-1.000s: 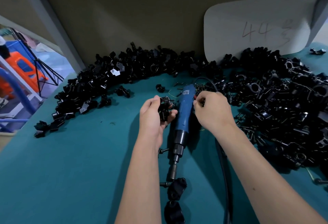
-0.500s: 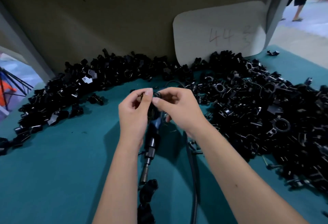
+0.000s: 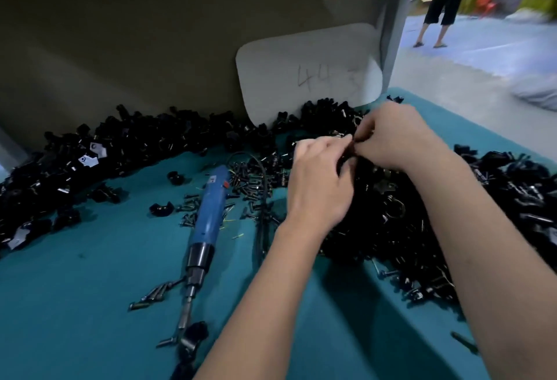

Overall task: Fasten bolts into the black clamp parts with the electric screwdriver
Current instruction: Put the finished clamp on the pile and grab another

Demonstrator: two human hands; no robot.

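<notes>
My left hand (image 3: 316,180) and my right hand (image 3: 394,135) meet fingertip to fingertip over the right-hand heap of black clamp parts (image 3: 407,217). Between them they pinch a small dark piece (image 3: 351,149), mostly hidden and blurred by the fingers. The blue electric screwdriver (image 3: 211,214) lies untouched on the teal table (image 3: 75,304), bit pointing toward me, left of my left forearm. Loose bolts (image 3: 250,186) are scattered around its rear end. A black clamp part (image 3: 193,337) sits at the bit's tip.
Another long heap of black parts (image 3: 120,150) curves along the back wall to the left. A white board marked "44" (image 3: 307,75) leans at the back. The screwdriver's black cable (image 3: 265,198) runs beside my left arm. A person (image 3: 443,3) stands on the floor at the far right.
The view has swung to the right. Both hands have moved off the screwdriver area and now work over the right-hand heap, still held together on a small piece.
</notes>
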